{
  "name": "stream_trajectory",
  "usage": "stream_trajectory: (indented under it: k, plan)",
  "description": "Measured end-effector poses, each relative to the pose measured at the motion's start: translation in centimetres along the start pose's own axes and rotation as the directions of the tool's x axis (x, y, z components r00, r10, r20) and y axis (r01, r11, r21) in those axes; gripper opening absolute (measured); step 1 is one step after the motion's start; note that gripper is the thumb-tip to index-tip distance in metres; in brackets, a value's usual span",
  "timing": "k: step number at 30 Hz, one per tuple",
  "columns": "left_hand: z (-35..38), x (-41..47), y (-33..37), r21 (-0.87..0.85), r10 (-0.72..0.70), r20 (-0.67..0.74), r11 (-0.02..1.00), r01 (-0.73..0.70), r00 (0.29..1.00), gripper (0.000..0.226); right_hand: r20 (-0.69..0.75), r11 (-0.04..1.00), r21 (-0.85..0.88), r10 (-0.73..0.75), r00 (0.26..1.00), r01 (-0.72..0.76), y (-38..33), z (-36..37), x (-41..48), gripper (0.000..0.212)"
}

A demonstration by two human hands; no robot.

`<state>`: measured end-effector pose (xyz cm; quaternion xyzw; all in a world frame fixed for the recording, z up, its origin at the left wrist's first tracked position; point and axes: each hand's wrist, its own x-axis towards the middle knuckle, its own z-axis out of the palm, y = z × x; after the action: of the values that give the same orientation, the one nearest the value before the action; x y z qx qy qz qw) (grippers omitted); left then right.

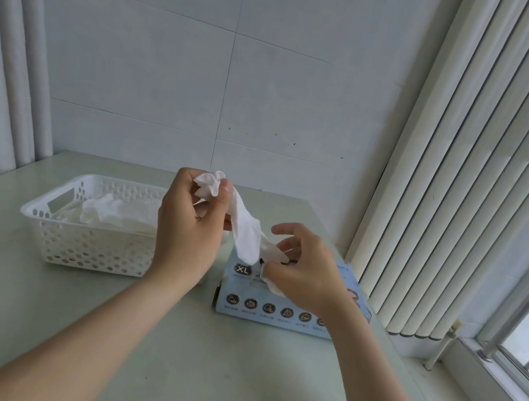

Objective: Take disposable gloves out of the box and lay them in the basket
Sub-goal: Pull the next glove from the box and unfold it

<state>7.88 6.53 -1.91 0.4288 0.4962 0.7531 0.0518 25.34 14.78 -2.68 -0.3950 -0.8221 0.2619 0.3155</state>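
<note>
The left hand [190, 223] is raised above the table [227, 385], its fingers [226, 188] curled tight with the thumb, pinching the bunched upper end of a white disposable glove [246, 232]. From there the glove's long axis slants down and to the right, towards the slot in the top of the light-blue glove box [273, 311] marked XL. The right hand [303, 272] hovers over that slot, thumb and curled fingers pinching the glove's lower end, the index finger lifted and nearly straight. More white material pokes out under the thumb; I cannot tell whether it is the same glove. Just left of the box stands a white perforated basket [82, 247] with gloves in it [115, 215].
</note>
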Motion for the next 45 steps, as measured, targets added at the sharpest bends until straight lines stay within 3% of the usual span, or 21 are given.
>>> stream_trajectory:
  k: [5,7,9,12,14,18,23,29,32,39,42,45]
  plan:
    - [-0.5,-0.1,0.1,-0.053,-0.095,0.063,0.994,0.099,0.993,0.023,-0.035,0.963,-0.134,-0.239,0.97,0.233,-1.4,0.8,-1.0,0.09]
    - [-0.4,-0.3,0.2,-0.079,-0.131,0.113,0.987,0.14,0.985,0.026,-0.118,0.952,-0.128,-0.292,0.949,0.277,-2.1,1.9,-1.2,0.092]
    - [-0.4,-0.4,0.3,-0.057,-0.142,0.142,0.987,0.151,0.98,0.032,-0.247,0.953,-0.105,-0.303,0.921,0.285,-2.5,3.0,-1.0,0.072]
    - [-0.7,-0.4,0.3,-0.078,-0.123,0.186,0.987,0.139,0.975,0.039,-0.36,0.942,-0.086,-0.333,0.871,0.325,-2.6,3.4,-0.5,0.021]
    - [-1.0,-0.2,0.3,-0.078,-0.099,0.208,0.99,0.117,0.973,0.034,-0.378,0.936,-0.102,-0.35,0.857,0.338,-2.5,3.2,-0.5,0.015]
    - [-1.6,0.4,0.1,0.013,-0.062,0.228,0.998,0.06,0.972,0.017,-0.387,0.965,0.01,-0.238,0.891,0.262,-2.5,2.5,-0.1,0.024]
    - [-2.4,1.6,0.5,0.07,-0.07,0.278,0.996,0.052,0.958,0.025,-0.487,0.915,0.313,-0.077,0.87,0.256,-3.9,2.1,-0.7,0.023]
    - [-2.6,3.6,1.8,0.026,-0.046,0.355,0.999,0.04,0.934,0.03,-0.596,0.904,0.275,-0.107,0.796,0.327,-6.4,3.0,0.1,0.021]
    - [-2.7,4.5,2.2,0.003,-0.025,0.303,1.0,0.025,0.953,0.036,-0.634,0.903,0.249,-0.12,0.764,0.349,-7.6,2.9,1.6,0.024]
    - [-5.2,6.8,1.8,0.099,0.024,0.092,0.995,-0.033,0.995,0.042,-0.595,0.933,0.225,-0.097,0.798,0.281,-10.4,3.9,5.7,0.033]
    - [-7.2,7.7,0.8,0.234,0.014,0.06,0.972,-0.028,0.998,0.04,-0.493,0.973,0.033,-0.183,0.851,0.228,-11.0,5.1,7.3,0.046]
    - [-9.2,8.2,-0.8,0.398,0.011,0.025,0.917,-0.02,1.0,0.052,-0.339,0.957,-0.21,-0.265,0.903,0.201,-11.2,6.2,8.9,0.061]
